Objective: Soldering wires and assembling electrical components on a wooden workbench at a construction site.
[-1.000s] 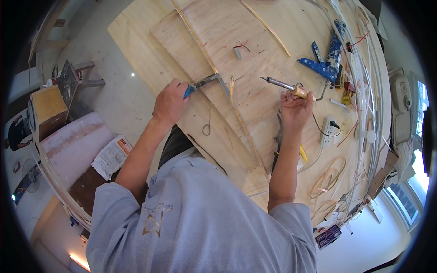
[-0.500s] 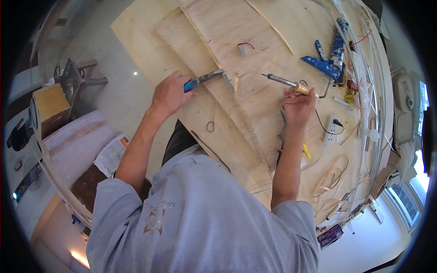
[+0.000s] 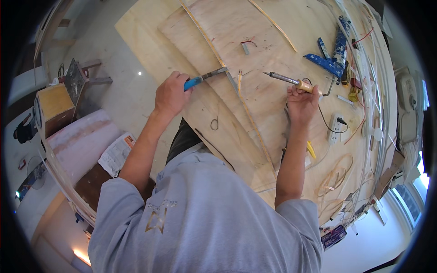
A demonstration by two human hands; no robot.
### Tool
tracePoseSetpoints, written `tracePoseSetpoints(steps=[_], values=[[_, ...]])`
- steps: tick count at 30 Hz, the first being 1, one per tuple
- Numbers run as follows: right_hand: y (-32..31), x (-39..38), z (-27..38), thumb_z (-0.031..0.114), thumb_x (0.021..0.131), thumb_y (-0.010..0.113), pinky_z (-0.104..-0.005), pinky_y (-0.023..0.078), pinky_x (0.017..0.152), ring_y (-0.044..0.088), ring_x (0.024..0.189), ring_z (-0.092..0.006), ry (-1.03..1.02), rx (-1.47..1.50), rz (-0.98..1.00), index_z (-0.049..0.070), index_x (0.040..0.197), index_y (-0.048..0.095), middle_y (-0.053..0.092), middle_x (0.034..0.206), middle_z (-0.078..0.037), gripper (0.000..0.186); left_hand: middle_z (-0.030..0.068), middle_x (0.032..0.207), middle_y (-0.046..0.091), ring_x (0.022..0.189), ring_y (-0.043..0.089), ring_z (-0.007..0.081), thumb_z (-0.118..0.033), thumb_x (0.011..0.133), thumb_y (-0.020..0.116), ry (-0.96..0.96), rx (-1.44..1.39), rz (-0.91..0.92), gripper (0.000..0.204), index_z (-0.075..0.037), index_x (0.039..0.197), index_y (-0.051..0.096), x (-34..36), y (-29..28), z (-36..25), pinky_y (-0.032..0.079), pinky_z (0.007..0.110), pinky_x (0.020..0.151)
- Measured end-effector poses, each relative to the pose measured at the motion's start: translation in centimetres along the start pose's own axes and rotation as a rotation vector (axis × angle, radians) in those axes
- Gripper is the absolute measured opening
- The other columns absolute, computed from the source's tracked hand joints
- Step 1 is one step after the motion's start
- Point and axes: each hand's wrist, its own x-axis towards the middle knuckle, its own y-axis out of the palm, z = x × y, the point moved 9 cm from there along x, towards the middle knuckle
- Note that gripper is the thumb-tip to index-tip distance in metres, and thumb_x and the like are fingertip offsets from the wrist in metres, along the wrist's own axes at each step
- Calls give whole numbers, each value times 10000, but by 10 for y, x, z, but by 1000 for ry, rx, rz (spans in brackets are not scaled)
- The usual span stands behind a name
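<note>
My left hand [image 3: 171, 93] is closed round a blue-handled tool [image 3: 193, 83] with a long, flat grey metal end; its exact kind is unclear. The tool's tip meets a long thin strip with a yellowish face [image 3: 213, 47] that runs across a plywood sheet [image 3: 193, 36]. In my right hand [image 3: 302, 103] is a soldering iron [image 3: 284, 78], gripped by its wooden handle, its tip pointing left and apart from the strip. Between the two tools lies a short yellowish strip piece [image 3: 240, 81]. A small grey piece with red and black wires [image 3: 245, 48] rests farther off.
A paint-spattered blue caulking gun [image 3: 337, 52] lies at the far right, near a white power strip [image 3: 336, 128] with a plug in it. Coiled strip [image 3: 336, 175], loose wires and long white lengths line the right edge. A wooden stool [image 3: 57, 102] stands left.
The whole view has shifted slightly, so everything sits a little farther right and lower at the bottom. Both hands keep their tools in nearly the same places over the board.
</note>
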Motion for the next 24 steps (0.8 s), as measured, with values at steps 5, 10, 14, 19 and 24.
tracePoseSetpoints(steps=[5, 10, 14, 19, 24], values=[[-2, 0, 0, 354, 971, 474, -400, 439, 818, 546, 707, -230, -1, 23, 17, 40, 1016, 589, 604, 744, -90, 337, 93, 891, 592, 899, 598, 299, -256, 733, 740, 42, 123, 71, 247, -88, 900, 668, 4, 0, -2, 502, 422, 741], [-6, 1, 0, 361, 968, 476, -404, 439, 820, 549, 704, -231, 4, 33, -17, 46, 1018, 595, 608, 745, -93, 341, 110, 847, 595, 845, 596, 313, -236, 735, 733, 68, 50, 83, 206, -101, 879, 673, 6, -1, -2, 491, 422, 734], [-5, 2, -1, 365, 969, 469, -406, 439, 813, 550, 702, -230, 21, 61, 9, 49, 1006, 593, 606, 742, -95, 342, 130, 825, 592, 826, 595, 323, -203, 747, 727, 28, -36, 192, 220, -92, 932, 686, 14, 9, 12, 474, 405, 739], [-3, 2, 0, 366, 971, 462, -406, 439, 808, 551, 701, -231, 5, 34, 22, 49, 995, 591, 606, 742, -97, 342, 121, 832, 601, 821, 598, 328, -225, 747, 717, 27, 2, 181, 175, -100, 860, 669, 13, 6, 6, 475, 429, 715], [-7, 2, -1, 373, 972, 459, -410, 442, 804, 555, 695, -233, 8, 53, 8, 48, 1006, 588, 605, 746, -101, 351, 110, 851, 607, 840, 603, 317, -257, 738, 737, 4, 29, 174, 216, -106, 877, 671, 11, 2, 2, 478, 425, 732]])
